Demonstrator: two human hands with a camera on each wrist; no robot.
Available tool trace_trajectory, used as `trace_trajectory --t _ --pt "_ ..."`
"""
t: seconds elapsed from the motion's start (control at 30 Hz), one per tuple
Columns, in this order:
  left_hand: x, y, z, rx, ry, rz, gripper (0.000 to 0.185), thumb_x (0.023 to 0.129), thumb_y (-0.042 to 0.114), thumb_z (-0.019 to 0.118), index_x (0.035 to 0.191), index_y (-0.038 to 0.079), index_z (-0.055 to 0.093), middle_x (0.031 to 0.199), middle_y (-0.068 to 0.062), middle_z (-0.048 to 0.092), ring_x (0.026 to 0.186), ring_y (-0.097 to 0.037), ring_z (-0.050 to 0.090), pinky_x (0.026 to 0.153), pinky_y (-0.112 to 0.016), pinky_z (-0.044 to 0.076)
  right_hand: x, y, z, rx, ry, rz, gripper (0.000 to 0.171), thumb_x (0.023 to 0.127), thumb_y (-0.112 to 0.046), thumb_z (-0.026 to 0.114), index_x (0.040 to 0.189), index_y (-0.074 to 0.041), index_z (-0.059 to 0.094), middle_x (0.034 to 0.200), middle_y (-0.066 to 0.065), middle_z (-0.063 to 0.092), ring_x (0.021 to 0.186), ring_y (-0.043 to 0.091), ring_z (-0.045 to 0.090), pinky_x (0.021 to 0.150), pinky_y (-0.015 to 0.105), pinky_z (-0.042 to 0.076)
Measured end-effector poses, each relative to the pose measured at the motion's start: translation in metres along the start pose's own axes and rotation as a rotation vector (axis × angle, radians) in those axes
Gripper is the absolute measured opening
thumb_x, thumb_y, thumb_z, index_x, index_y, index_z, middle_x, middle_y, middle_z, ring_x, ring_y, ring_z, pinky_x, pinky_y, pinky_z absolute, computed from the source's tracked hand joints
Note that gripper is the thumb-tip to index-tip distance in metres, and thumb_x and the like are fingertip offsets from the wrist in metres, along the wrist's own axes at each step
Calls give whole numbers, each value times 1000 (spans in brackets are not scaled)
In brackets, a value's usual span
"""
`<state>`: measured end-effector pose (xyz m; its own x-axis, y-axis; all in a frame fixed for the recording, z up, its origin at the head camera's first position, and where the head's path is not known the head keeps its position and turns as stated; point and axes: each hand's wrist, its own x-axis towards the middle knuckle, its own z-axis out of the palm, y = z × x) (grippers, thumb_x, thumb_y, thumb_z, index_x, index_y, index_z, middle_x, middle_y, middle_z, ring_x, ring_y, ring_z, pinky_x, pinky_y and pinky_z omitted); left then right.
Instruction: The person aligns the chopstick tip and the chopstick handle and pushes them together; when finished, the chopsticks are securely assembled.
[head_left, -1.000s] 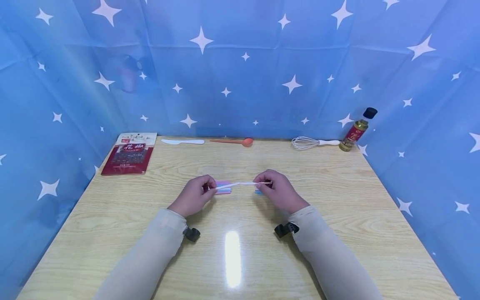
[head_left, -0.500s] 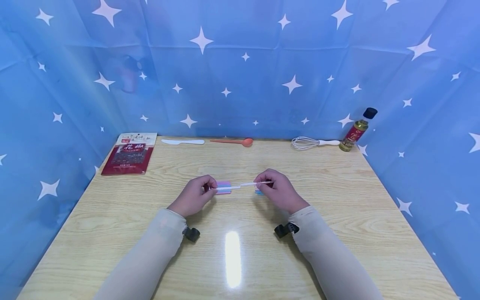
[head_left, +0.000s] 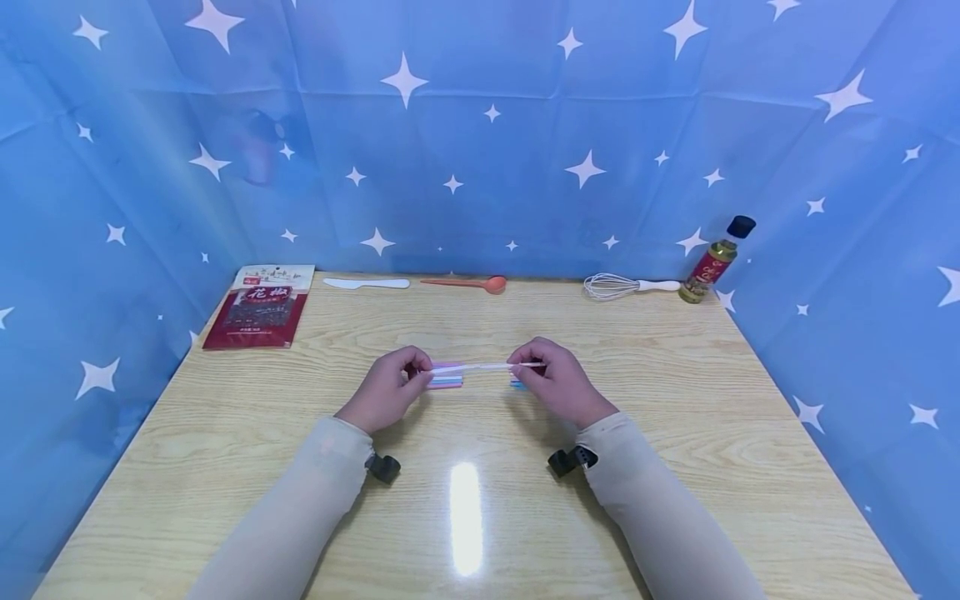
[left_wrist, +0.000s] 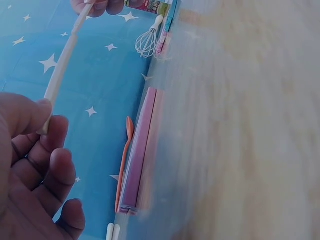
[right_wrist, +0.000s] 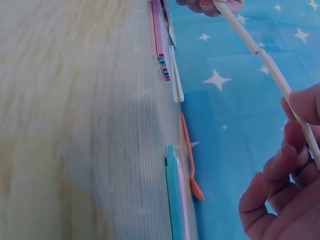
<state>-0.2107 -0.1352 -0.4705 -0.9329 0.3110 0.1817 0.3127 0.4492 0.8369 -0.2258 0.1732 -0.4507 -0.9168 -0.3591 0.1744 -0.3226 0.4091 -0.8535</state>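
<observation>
My left hand point(head_left: 386, 387) pinches a slim white stick point(head_left: 453, 368) between thumb and forefinger. My right hand point(head_left: 558, 383) holds a second white stick point(right_wrist: 280, 80). In the head view the two sticks run almost in one line; up close their inner ends meet, with a small step at the joint in the right wrist view. Underneath the left hand lies a row of pink, purple, blue and white sticks point(head_left: 447, 384). Another row with teal and pale sticks point(right_wrist: 173, 195) lies by the right hand, which hides most of it in the head view.
Along the back edge of the wooden table point(head_left: 465, 433) lie a red spice packet point(head_left: 258, 308), a white knife point(head_left: 366, 284), an orange spoon point(head_left: 492, 285) and a whisk point(head_left: 615, 286). An oil bottle point(head_left: 708, 267) stands at the back right corner, before a starry blue curtain point(head_left: 480, 150).
The left stick dropped slightly below the right one, then came up level with it. My left hand rose a little; the right hand barely moved.
</observation>
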Motion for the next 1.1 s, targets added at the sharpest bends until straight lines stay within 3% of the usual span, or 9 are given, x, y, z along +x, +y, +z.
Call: trace_trajectory --t 0.5,0.8,1.1 --pt "-1 1 -2 -22 -33 3 5 105 15 67 104 11 66 92 1 62 82 -19 54 70 -29 47 -1 -2 -2 -6 -5 5 8 103 -7 66 107 -6 73 104 8 65 87 19 62 76 27 53" --pt "-2 4 -2 -63 -46 -47 6 106 17 65 105 11 66 92 -2 63 73 -19 53 62 -27 47 -1 -2 -1 5 -6 7 8 103 -8 66 106 -7 73 103 7 66 85 23 60 74 28 52" --pt "-1 4 -1 -57 -20 -12 4 104 14 67 102 10 66 89 -1 60 72 -17 50 62 -26 44 0 -2 1 17 -10 6 8 104 -7 65 107 -5 72 101 8 65 83 22 61 71 27 53"
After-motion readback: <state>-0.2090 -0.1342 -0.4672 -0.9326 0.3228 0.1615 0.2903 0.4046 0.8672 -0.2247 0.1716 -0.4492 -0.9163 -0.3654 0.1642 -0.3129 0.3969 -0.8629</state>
